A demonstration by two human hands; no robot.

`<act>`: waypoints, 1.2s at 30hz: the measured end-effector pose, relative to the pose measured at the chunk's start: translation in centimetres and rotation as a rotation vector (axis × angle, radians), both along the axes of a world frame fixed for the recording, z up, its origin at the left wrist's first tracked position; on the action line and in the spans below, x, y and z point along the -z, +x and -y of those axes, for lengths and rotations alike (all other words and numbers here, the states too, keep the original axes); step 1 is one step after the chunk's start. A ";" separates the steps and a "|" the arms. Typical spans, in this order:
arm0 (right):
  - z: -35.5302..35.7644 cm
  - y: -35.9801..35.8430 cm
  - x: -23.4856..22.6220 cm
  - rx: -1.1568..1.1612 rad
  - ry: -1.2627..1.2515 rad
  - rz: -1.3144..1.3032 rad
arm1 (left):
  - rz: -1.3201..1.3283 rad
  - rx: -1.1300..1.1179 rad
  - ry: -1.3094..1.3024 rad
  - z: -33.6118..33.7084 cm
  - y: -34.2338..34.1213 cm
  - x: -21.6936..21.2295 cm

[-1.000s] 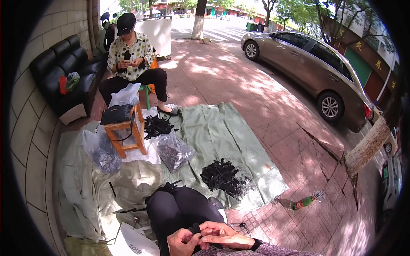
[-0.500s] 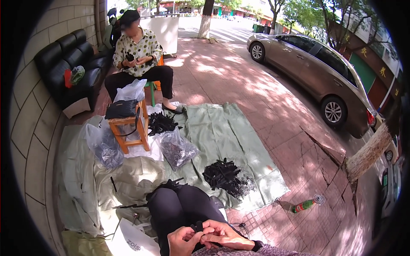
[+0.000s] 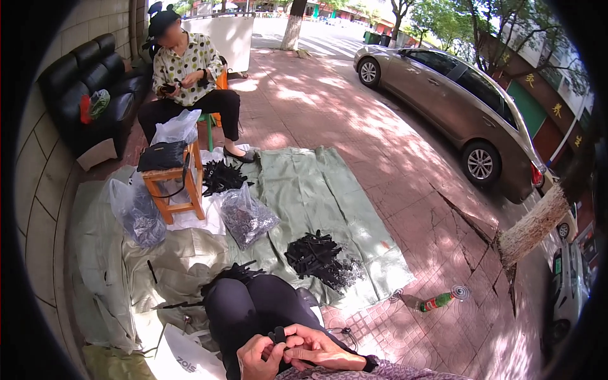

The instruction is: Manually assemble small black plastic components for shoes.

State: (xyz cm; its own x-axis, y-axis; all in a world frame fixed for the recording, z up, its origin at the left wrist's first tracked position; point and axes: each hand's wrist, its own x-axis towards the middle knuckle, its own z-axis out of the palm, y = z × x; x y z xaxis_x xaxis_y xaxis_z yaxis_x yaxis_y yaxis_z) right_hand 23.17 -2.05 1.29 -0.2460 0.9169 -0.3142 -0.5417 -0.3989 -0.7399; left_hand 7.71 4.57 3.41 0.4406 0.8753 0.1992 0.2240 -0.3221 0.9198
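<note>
Above my lap, my left hand (image 3: 258, 356) and my right hand (image 3: 316, 347) are brought together with bent fingers. Between them they grip a small black piece (image 3: 277, 334), whose rounded end sticks up; the fingers cover the rest, so its exact kind is unclear. Ahead of my knees, a heap of black strip-like pieces (image 3: 313, 254) lies on the green sheet (image 3: 297, 183). Small clear bits (image 3: 348, 273) are scattered along the heap's right side. More black pieces (image 3: 244, 271) lie just beyond my left knee.
A wooden stool (image 3: 170, 190) carries a black bag (image 3: 162, 156). Clear plastic bags (image 3: 247, 218) stand around it. Across the sheet sits a person (image 3: 183, 76) handling something black, near another black pile (image 3: 221, 176). A green bottle (image 3: 437, 301) lies right, and a white bag (image 3: 183, 354) left of my legs.
The whole view has shifted slightly, so everything appears a little further left. The other person has turned their head and lowered one hand. My hands keep nearly the same grip.
</note>
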 end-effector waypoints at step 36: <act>0.8 -0.4 -1.7 -0.026 0.051 0.008 | -0.007 -0.089 0.158 1.7 -0.2 -1.8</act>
